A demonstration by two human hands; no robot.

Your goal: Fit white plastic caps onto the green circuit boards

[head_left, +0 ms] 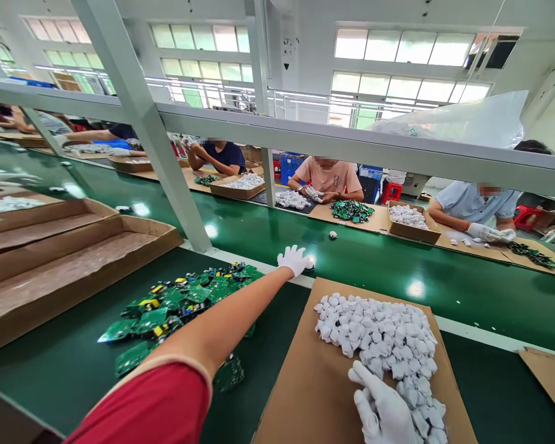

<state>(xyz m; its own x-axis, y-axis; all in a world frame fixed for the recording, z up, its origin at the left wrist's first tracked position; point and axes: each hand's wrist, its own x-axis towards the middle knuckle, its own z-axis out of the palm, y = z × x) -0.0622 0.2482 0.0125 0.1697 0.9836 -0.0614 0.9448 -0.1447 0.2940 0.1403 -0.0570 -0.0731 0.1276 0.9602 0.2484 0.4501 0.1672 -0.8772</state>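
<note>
My left hand wears a white glove and reaches far out to the near edge of the green belt, fingers spread. Right beside it lies a small pale, round piece, too small to make out; whether they touch I cannot tell. My right hand, also gloved, is over the cardboard sheet with fingers apart and nothing visible in them. It is close to a heap of small white wrapped pieces. Under my left forearm a pile of green circuit boards with yellow and black components is partly hidden.
Shallow cardboard trays stand at the left. A slanted metal post and a crossbar frame the bench. Beyond the green belt, with one small piece on it, several co-workers sit with boards and white pieces.
</note>
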